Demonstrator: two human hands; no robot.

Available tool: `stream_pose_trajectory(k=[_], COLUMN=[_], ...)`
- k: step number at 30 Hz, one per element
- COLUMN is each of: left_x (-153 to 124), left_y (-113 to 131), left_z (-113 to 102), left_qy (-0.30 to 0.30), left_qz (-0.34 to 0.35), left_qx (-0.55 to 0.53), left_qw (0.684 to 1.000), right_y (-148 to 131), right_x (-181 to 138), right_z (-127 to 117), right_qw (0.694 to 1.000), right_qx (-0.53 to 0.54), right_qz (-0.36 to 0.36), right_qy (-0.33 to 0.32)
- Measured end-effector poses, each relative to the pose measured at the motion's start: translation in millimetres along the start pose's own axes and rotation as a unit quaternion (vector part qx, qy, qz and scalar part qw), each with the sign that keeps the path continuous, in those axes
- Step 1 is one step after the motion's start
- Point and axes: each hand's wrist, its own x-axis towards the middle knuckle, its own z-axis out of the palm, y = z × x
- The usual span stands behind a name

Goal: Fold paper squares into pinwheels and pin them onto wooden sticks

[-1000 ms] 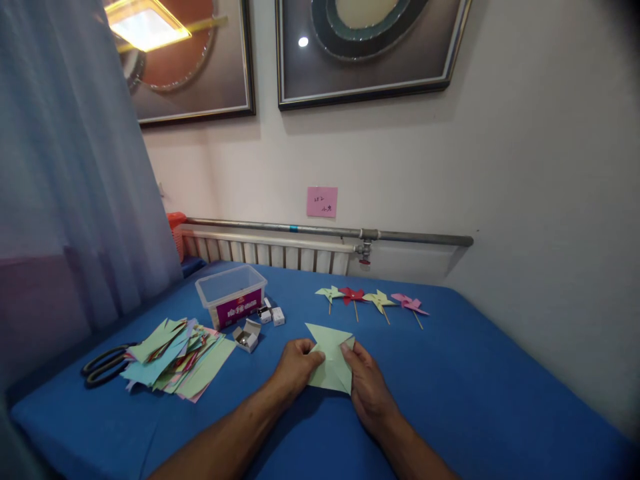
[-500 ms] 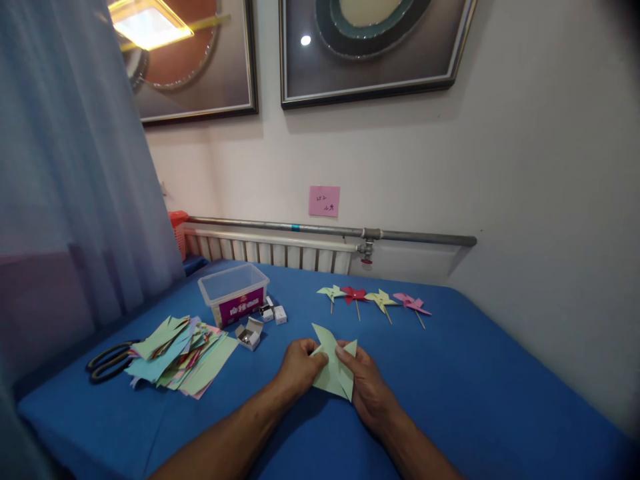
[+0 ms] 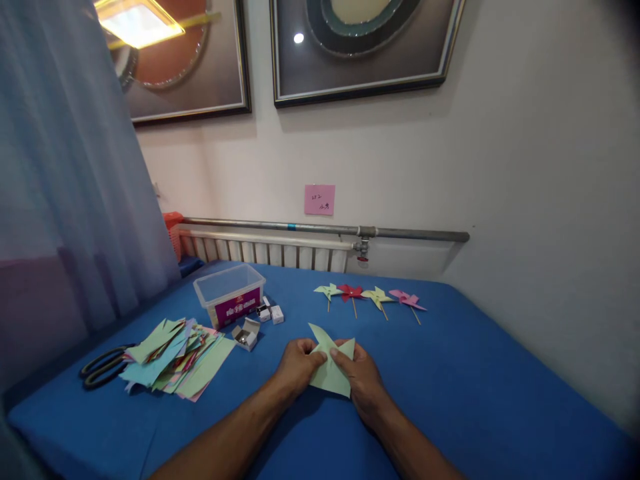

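A light green paper with folded-in corners lies on the blue table in front of me. My left hand pinches its left side near the centre, fingers curled. My right hand presses on its right side, thumb and forefinger closed on a folded flap. Both hands meet at the paper's middle, and two pointed flaps stick up behind them.
Several finished paper pinwheels on sticks lie in a row farther back. A stack of coloured cut papers and black scissors sit at left. A clear plastic box and small pin boxes stand behind them. A radiator runs along the wall.
The right-hand corner of the green paper has been folded in toward the centre. My right hand moved left to meet the left hand; the paper now looks narrower.
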Motion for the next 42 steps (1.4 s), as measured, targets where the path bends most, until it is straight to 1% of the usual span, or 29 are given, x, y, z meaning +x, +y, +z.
stream_pose_trajectory(k=[5,11,15,18,21,25,30,36,42], left_x=[-1.9,-1.5,-1.2,-1.5,-0.5,3.9,7.9,7.7,8.3], left_y=[1.9,0.4,0.4,1.6,1.3,-3.6,-10.6,-13.3,-19.0], left_z=[0.5,-0.3,-2.1,-3.7,-5.1,-5.3,-3.4,-1.2,-0.1], left_qy=[0.007,-0.016,-0.02,-0.026,-0.029,-0.02,0.005,-0.002,0.015], left_qz=[-0.002,0.004,0.008,0.001,-0.002,0.012,0.031,0.026,0.051], left_qx=[-0.004,-0.046,-0.069,-0.059,-0.026,0.014,0.017,-0.005,0.017], left_qw=[1.0,0.999,0.997,0.998,0.999,1.0,0.999,1.0,0.998], right_y=[0.4,-0.4,-2.8,-3.9,-2.9,1.0,3.8,6.2,6.8], right_x=[3.8,5.7,4.8,3.5,3.3,5.9,5.8,6.2,7.3], right_z=[-1.5,-3.0,-3.1,-3.0,-3.5,-4.4,-3.5,-4.8,-4.9], right_qw=[0.998,0.993,0.989,0.989,0.989,0.99,0.991,0.986,0.98], right_qx=[-0.054,-0.103,-0.128,-0.133,-0.131,-0.128,-0.119,-0.148,-0.171], right_qz=[-0.022,-0.048,-0.063,-0.065,-0.06,-0.057,-0.051,-0.068,-0.092], right_qy=[0.005,0.018,0.022,0.02,0.014,0.016,0.016,0.032,0.044])
